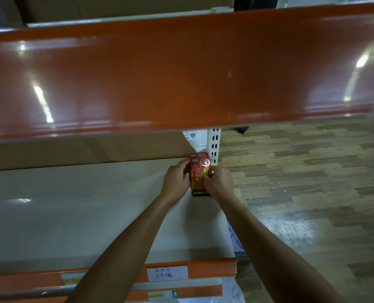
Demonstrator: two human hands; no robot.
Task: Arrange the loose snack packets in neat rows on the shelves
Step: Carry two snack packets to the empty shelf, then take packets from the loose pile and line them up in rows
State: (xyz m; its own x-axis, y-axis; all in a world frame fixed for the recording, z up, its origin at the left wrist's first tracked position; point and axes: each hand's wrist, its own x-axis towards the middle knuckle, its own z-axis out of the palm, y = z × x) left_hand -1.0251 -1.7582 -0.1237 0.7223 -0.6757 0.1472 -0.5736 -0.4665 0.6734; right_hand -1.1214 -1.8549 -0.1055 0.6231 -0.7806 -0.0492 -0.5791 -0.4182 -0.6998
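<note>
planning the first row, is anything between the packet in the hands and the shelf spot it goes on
Nothing visible does. The left hand and right hand grip the red and orange plastic snack packet upright at the back right corner of the white shelf, apparently resting on it.

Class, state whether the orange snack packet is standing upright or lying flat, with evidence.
Apparently upright: the snack packet faces forward, its top above the back edge of the shelf, left hand and right hand gripping its sides.

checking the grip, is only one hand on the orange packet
No, the left hand and right hand both grip the orange packet over the white shelf.
</note>
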